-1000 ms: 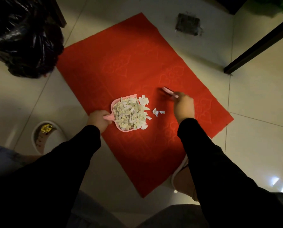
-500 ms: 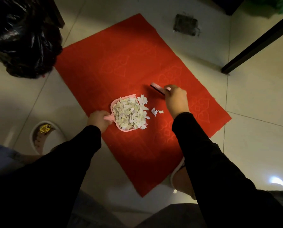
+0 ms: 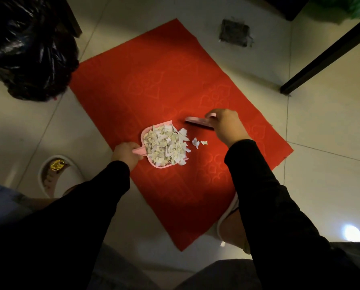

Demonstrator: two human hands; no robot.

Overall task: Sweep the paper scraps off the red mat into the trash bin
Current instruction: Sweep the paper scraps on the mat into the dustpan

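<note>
A red mat [image 3: 158, 91] lies askew on the tiled floor. My left hand [image 3: 125, 154] grips the handle of a small pink dustpan [image 3: 147, 135] that rests on the mat, heaped with paper scraps [image 3: 166, 144]. Two loose scraps [image 3: 198, 142] lie on the mat just right of the pan's mouth. My right hand [image 3: 225, 126] holds a small pink brush [image 3: 198, 121], which sits just above and right of the pan. The trash bin, lined with a black bag [image 3: 26, 51], stands at the mat's upper left corner.
My feet in white slippers stand at the left [image 3: 57, 176] and at the mat's lower right edge [image 3: 227, 218]. A dark square floor patch [image 3: 234, 32] lies beyond the mat. A black bar [image 3: 325, 53] runs diagonally at upper right.
My right hand has carried the brush to the left, closer to the dustpan's mouth. The dustpan, my left hand and the two loose scraps have stayed in place.
</note>
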